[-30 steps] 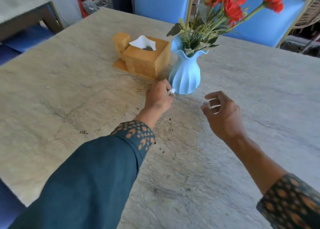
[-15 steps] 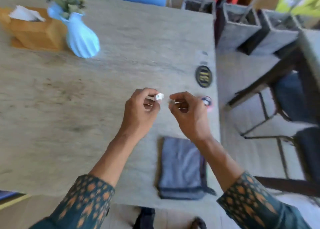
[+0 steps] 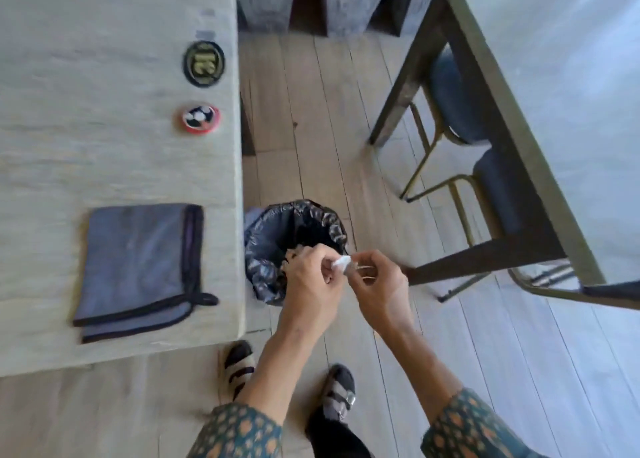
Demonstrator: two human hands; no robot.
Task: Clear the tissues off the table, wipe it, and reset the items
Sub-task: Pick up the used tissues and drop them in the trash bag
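Observation:
A small white scrap of tissue [image 3: 341, 261] is pinched between the fingertips of my left hand [image 3: 311, 284] and my right hand [image 3: 375, 286]. Both hands hover off the table's right edge, just above the near rim of a small bin [image 3: 273, 235] lined with a black bag, which stands on the floor. A folded grey cloth [image 3: 138, 263] with dark trim lies flat on the stone table [image 3: 86, 152], near its front right corner.
A dark round coaster [image 3: 203, 63] and a red round disc [image 3: 201, 118] lie by the table's right edge. To the right stand another table [image 3: 519, 128] and dark stools [image 3: 453, 107]. Grey planters [image 3: 266, 0] are beyond. My feet are on wooden floorboards.
My view swung right, from the vase and tissue box to the table's corner and floor. Both hands carried the tissue scrap off the table to above the bin.

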